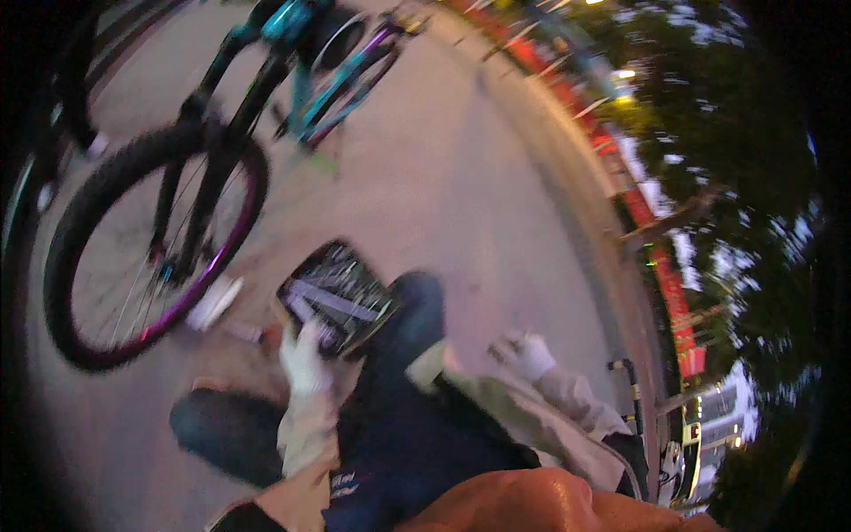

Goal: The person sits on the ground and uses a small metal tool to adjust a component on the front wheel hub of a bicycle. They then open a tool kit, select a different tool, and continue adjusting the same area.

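Note:
My left hand (307,362), in a white glove, grips the near edge of a black case (362,339). The case rests against my bent knee, tilted, with its inside facing up. A grey strip-shaped piece (332,300) crosses its dark, shiny contents; blur hides what else lies there. Off to the right, over the pavement, is my right hand (527,355), also white-gloved. Its fingers are loosely bent and somewhat apart, and I see nothing held in them. A bicycle front wheel (155,248), with a black tyre and purple rim, stands left of the case.
The teal bicycle's frame (332,97) extends up and away from me on grey pavement (470,213). A white object (215,301) is on the ground beside the wheel. Another dark bicycle-like shape (44,168) is at the far left. Red barriers (678,310) and trees line the right.

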A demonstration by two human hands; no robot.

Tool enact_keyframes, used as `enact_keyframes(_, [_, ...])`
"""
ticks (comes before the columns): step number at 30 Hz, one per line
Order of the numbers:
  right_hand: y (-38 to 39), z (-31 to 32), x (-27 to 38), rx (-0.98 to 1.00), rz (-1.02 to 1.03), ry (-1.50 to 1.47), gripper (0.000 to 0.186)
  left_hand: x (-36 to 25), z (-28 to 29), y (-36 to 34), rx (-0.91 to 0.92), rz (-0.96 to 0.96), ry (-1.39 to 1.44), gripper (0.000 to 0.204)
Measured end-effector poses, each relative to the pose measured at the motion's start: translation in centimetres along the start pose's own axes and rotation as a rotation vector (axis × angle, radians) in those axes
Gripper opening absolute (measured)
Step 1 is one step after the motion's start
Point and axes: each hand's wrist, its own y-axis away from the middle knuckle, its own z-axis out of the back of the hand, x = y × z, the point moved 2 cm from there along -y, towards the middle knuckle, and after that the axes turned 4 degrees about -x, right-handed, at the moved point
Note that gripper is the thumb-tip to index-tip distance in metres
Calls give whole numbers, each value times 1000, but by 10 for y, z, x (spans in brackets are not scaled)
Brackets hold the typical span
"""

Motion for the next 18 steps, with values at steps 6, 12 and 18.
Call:
enact_keyframes(6, [91, 96, -22, 188, -277, 36, 31, 25, 12, -13, 19, -99, 42, 50])
enact_keyframes(12, [-21, 62, 42, -183, 227, -71, 23, 36, 17, -11, -64, -165, -93, 50])
enact_keyframes(18, [-85, -6, 133, -471, 467, -844, 13, 22, 0, 7, 67, -191, -16, 59])
